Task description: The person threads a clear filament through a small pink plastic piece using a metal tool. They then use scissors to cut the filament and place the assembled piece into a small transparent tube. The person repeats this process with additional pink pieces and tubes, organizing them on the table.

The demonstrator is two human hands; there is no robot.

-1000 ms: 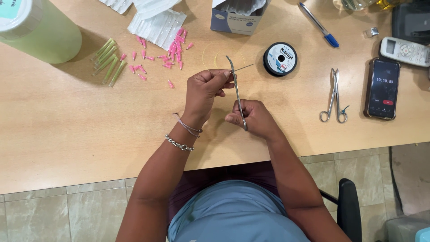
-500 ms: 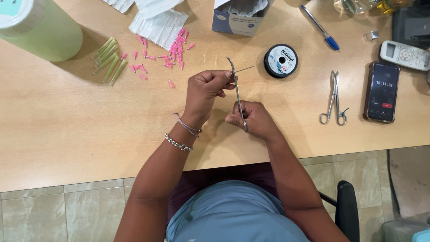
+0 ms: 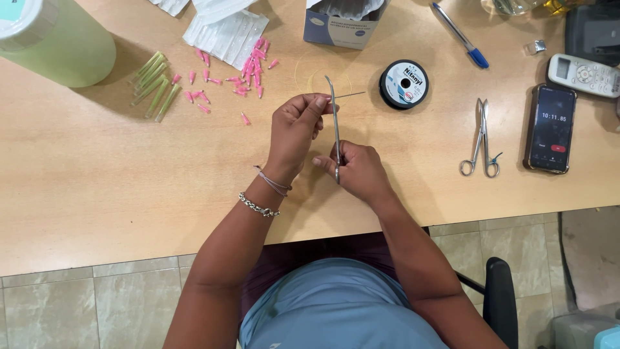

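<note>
wooden table (image 3: 97, 181) under both hands; green bottle (image 3: 55, 42) far left of the fingers; spool (image 3: 404, 84) just right of the left fingers; right hand (image 3: 358, 169) clenched on forceps (image 3: 335, 129), long axis pointing away from the body; left hand (image 3: 294, 126) pinches a thin needle (image 3: 349, 96) at the forceps tip, needle pointing right toward the spool

Both forearms are extended forward above the desk. The left hand (image 3: 296, 126) is curled with fingertips pinched together; the right hand (image 3: 357, 169) is closed in a grip just beside it.
</note>
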